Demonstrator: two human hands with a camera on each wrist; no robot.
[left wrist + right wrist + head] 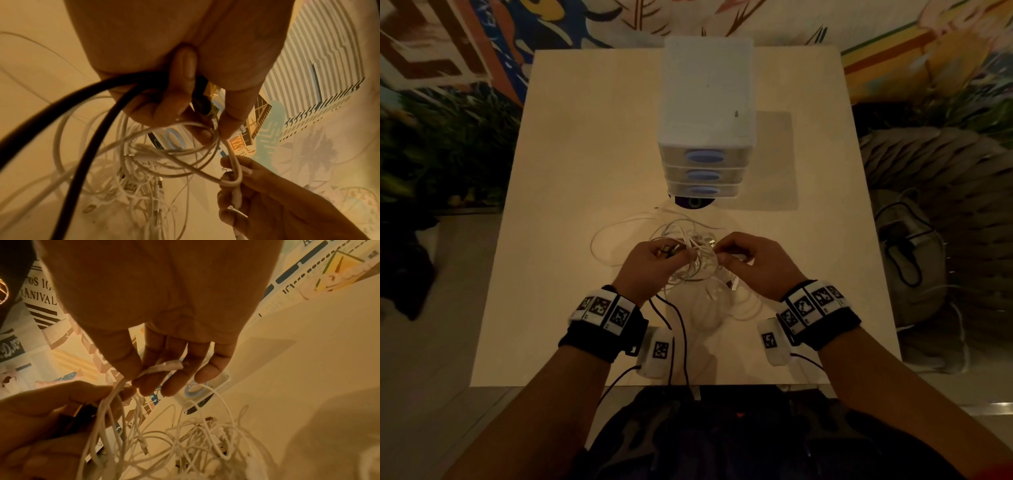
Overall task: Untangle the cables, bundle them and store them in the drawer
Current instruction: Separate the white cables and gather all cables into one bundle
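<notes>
A tangle of white cables (pixel 688 253) lies on the table between my hands and spreads out in the wrist views (pixel 139 186) (pixel 197 438). My left hand (pixel 654 260) grips black cable plugs (pixel 202 99) with black leads (pixel 88 146) trailing back, and its fingertips pinch white strands. My right hand (pixel 743 257) pinches a white cable end (pixel 164 366) between thumb and fingers, above the pile. The white drawer unit (pixel 705 113) stands behind, its three blue-handled drawers (pixel 703 157) all closed.
The beige table (pixel 571 171) carries a dark round object (pixel 693 202) at the foot of the drawer unit. One white cable loop (pixel 599 246) reaches left of the pile. A grey bag (pixel 914 260) lies on the floor to the right.
</notes>
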